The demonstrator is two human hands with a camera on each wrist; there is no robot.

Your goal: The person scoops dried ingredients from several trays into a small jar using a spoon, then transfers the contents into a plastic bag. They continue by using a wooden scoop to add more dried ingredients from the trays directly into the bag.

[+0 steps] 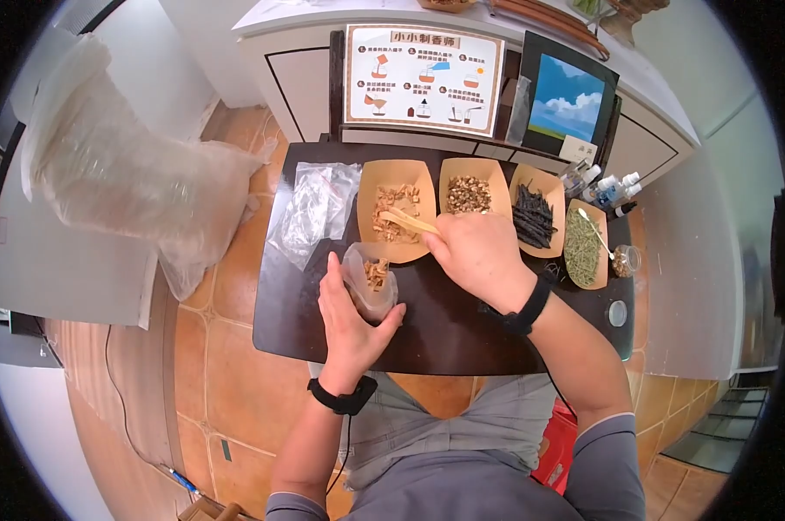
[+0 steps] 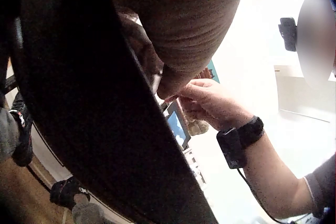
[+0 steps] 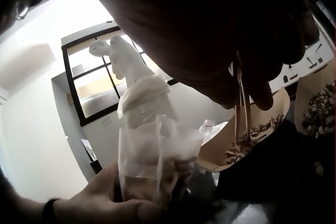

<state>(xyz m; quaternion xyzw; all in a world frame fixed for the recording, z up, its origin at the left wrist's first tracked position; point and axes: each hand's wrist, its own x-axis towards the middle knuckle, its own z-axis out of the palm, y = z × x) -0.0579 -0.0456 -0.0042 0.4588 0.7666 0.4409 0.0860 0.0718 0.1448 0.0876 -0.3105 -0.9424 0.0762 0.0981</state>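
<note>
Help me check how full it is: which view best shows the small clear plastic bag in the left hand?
The head view: it looks down into the small clear plastic bag, open-mouthed with tan bits inside, gripped by the left hand. The right wrist view shows its side, contents dim. The left wrist view doesn't show it.

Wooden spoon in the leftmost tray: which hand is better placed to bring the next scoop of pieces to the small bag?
Probably the right hand: it already grips the wooden spoon in the leftmost tray. The left hand holds the small bag open.
</note>
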